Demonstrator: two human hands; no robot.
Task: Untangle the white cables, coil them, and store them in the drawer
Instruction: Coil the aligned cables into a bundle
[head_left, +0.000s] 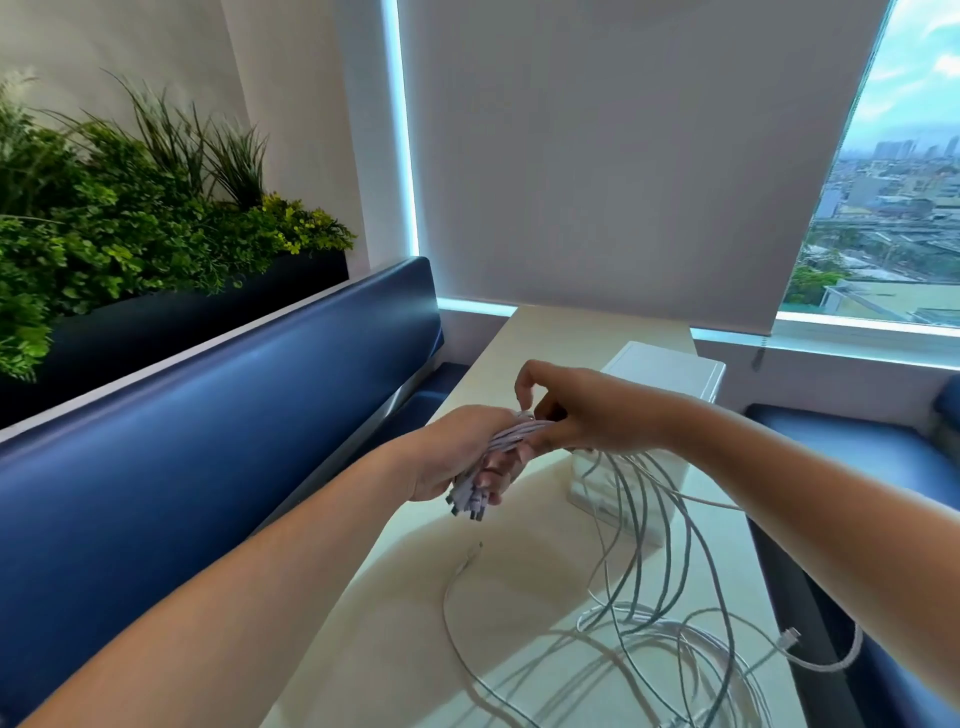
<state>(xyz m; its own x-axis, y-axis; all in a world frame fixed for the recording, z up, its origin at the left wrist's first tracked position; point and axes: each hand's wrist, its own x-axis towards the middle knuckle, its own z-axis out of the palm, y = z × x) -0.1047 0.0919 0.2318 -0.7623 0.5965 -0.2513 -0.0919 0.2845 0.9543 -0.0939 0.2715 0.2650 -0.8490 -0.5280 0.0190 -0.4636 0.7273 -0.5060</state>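
Note:
Several white cables (649, 530) hang in long loops from my hands down to the cream table (395, 597), where they lie in a loose tangle. My left hand (462, 457) is shut on a bundle of their plug ends, which stick out below its fingers. My right hand (576, 410) is just beyond it, fingers pinched on the same bundle where the cables leave it. One loose cable end (470, 558) lies on the table under my left hand. A white drawer unit (660, 374) stands on the table behind my right hand, partly hidden.
A blue padded bench (208, 441) runs along the table's left side, with a dark planter of green plants (130, 223) above it. Another blue seat (852, 441) is at the right. A lowered blind and a window are behind the table.

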